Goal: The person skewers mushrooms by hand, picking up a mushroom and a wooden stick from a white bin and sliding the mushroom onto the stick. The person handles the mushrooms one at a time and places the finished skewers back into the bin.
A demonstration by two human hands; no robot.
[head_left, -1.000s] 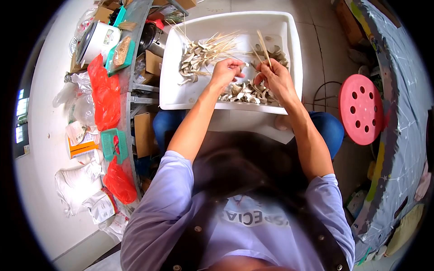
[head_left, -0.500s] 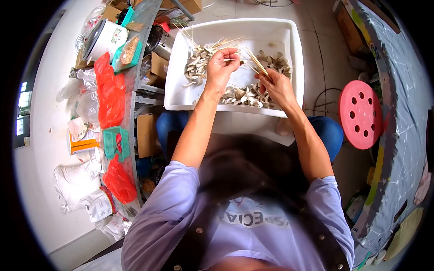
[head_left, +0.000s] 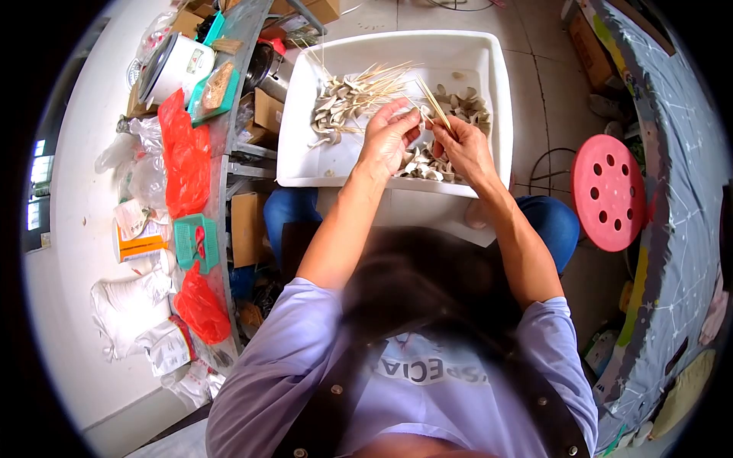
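Both my hands are over a white tub (head_left: pixel 305 164). My right hand (head_left: pixel 464 153) is closed on a bundle of thin wooden sticks (head_left: pixel 434 101) that slant up and left. Close beside it, my left hand (head_left: pixel 391 140) has its fingertips pinched at a small greyish piece, too small to make out well. Grey-white pieces like sliced mushroom (head_left: pixel 427 166) lie under and in front of my hands, and more (head_left: pixel 469 107) lie at the tub's right. At the left of the tub, skewered pieces (head_left: pixel 332 111) form a pile with their sticks (head_left: pixel 382 80) pointing right.
A red round stool (head_left: pixel 608 193) with holes stands on the right, near a table with a grey patterned cloth (head_left: pixel 687 183). On the left, a shelf holds red plastic bags (head_left: pixel 183 156), a green basket (head_left: pixel 187 240) and a white pot (head_left: pixel 187 69). A cardboard box (head_left: pixel 248 229) sits below.
My left hand has moved right and slightly down, closer to my right hand. More of the skewer pile's sticks now show. My right hand still holds the sticks and has shifted a little.
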